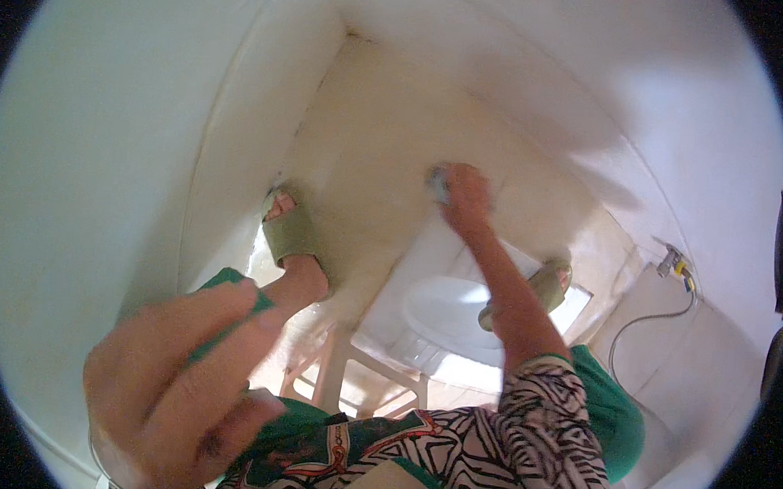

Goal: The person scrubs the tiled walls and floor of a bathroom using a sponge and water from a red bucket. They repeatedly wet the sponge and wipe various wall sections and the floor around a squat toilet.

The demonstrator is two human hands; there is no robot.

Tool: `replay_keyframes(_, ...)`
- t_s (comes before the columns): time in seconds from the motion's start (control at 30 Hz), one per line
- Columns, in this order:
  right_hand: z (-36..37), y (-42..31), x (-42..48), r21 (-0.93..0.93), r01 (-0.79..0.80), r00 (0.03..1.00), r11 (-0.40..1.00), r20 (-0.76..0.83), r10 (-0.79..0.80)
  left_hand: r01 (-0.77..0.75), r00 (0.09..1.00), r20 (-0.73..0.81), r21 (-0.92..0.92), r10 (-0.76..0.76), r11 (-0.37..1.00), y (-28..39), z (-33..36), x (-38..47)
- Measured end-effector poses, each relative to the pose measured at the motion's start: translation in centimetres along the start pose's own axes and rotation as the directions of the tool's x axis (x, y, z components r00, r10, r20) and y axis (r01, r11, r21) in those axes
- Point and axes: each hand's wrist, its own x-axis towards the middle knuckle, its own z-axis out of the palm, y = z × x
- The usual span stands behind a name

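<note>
My right hand (467, 192) is shut on a small bluish-grey scrubber (439, 184), blurred and mostly covered by the fingers. It is down at the beige floor (384, 124), just beyond the far end of a white ceramic squat toilet (388, 311). My right forearm crosses above the toilet and hides part of its pan. Close to the camera at lower left, my left hand (172, 372) is raised with its fingers apart. Nothing shows in it, though its near side is blurred.
Green slippers, the left (290, 236) and the right (551, 286), stand on either side of the toilet. Behind it is a beige plastic stool (335, 368). A metal valve (669, 262) with a flexible hose (626, 323) is at the right wall. Pale walls (138, 131) enclose the floor.
</note>
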Motion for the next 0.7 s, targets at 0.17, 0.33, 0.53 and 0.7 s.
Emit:
replay_keyframes(0.17, 3.4, -8.0, 4.8, -0.044, -0.127, 0.991, 0.991, 0.027, 0.128, 0.04, 0.999, 0.015, 0.09, -0.041, 0.995, 0.2, 0.2, 0.9)
replay_keyframes(0.33, 1.1, -3.7, -0.1, 0.158, -0.149, 0.989, 0.976, 0.045, 0.143, 0.131, 0.99, 0.043, 0.112, -0.136, 0.985, 0.5, 0.9, 0.5)
replay_keyframes(0.53, -9.1, 10.3, -13.0, -0.063, -0.392, 0.912, 0.918, 0.102, 0.397, 0.062, 0.998, -0.018, 0.142, -0.059, 0.988, 0.4, 1.3, 1.1)
replay_keyframes(0.7, -8.4, 10.4, -13.4, -0.159, -0.295, 0.93, 0.942, 0.178, 0.321, 0.022, 0.999, -0.027, 0.137, -0.019, 0.99, 0.6, 1.4, 1.6)
